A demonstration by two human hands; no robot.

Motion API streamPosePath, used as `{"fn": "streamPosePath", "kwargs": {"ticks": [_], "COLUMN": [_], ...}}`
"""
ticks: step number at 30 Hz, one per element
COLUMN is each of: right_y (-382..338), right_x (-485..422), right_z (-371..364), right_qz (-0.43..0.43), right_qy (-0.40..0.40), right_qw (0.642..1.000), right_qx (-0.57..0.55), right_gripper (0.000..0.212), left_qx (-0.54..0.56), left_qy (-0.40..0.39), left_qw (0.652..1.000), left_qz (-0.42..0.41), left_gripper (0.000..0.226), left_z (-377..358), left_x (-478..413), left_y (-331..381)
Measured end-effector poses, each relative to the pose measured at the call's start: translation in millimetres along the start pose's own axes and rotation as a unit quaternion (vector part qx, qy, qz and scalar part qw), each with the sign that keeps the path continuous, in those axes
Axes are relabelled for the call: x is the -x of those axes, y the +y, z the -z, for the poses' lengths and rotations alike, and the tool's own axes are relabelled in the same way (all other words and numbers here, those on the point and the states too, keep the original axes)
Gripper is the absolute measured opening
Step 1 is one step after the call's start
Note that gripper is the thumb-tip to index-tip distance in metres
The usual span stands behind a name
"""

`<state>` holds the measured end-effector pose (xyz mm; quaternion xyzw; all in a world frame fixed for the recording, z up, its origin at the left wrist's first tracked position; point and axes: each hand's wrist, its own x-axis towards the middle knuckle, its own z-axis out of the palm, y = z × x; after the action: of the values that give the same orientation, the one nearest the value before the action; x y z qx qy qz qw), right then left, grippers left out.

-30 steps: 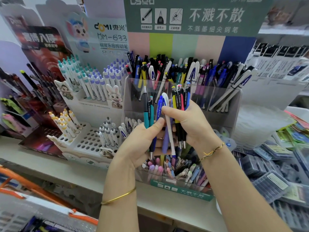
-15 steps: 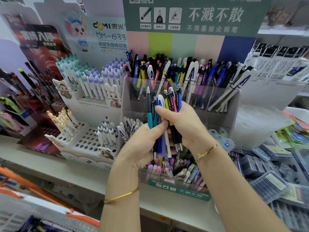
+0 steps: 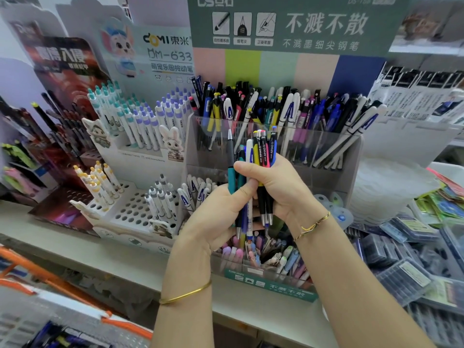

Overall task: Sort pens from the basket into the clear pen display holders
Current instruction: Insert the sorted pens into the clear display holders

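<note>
Nearest, at the lower left corner of the view, the basket (image 3: 57, 320) with its orange rim is cut off by the frame, and what lies in it is a dark blue blur that cannot be told apart. Past it rise two forearms, a gold bangle (image 3: 185, 293) on the left wrist and a thin gold-and-thread bracelet (image 3: 312, 226) on the right. The hands meet above the front edge of the shelf (image 3: 100, 257). The left hand (image 3: 213, 219) grasps the lower part of a bundle of pens (image 3: 253, 169), its thumb pressed across two teal barrels. The right hand (image 3: 281, 187) is curled round the rest, thumb laid across the front. The bundle stands upright, clickers up; three barrels read "AIHAO", and the palms hide how many pens there are. Just behind the hands the clear holder (image 3: 326, 182) stands near the shelf's front edge. Its low front compartment holds pastel pens, partly hidden by the wrists, above a green label (image 3: 271, 286) reading "不溅不散". Its upper compartment is crammed with mixed pens, several of them white with a blue "A". To the left a white stand (image 3: 130, 212) with round holes holds white pens; its card (image 3: 165, 46) reads "DOMI 東米" and "DM-633". Behind the holder the green header card (image 3: 313, 23) reads "DS点石", "不溅不散" and "不溅墨细尖钢笔". Towards the shelf's right end lie blurred packs (image 3: 401, 270) whose labels cannot be read.
</note>
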<state>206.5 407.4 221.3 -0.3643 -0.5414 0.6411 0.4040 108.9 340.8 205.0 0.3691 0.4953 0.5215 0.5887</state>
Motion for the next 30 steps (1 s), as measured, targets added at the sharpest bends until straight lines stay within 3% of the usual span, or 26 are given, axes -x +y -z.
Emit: {"fn": "streamPosePath", "kwargs": {"ticks": [6,9,12,16,24,30], "right_y": [-1,-3,-8,-15,-19,-19], "right_x": [-3,-4,-3,-1,-2,-1], "right_z": [4,7,9,12,13,6], "right_qz": [-0.006,-0.024,-0.033,-0.025,-0.052,-0.041], "right_qy": [0.055,0.061,0.054,0.028,-0.051,-0.003], "right_qw": [0.997,0.995,0.992,0.991,0.979,0.984], "right_qx": [-0.05,-0.07,-0.107,-0.128,-0.193,-0.175], "right_gripper": [0.01,0.008,0.006,0.007,0.046,0.013], "left_qx": [0.014,0.02,-0.053,-0.139,-0.276,-0.335], "left_qy": [0.019,0.045,0.076,0.034,0.011,0.015], "left_qw": [1.0,0.999,0.996,0.99,0.96,0.94], "left_qz": [-0.006,-0.012,-0.013,0.006,0.052,0.056], "left_gripper": [0.051,0.035,0.019,0.015,0.01,0.016], "left_z": [10,16,25,28,32,31], "left_x": [1,1,4,13,15,12], "left_y": [0,1,-1,6,12,12]}}
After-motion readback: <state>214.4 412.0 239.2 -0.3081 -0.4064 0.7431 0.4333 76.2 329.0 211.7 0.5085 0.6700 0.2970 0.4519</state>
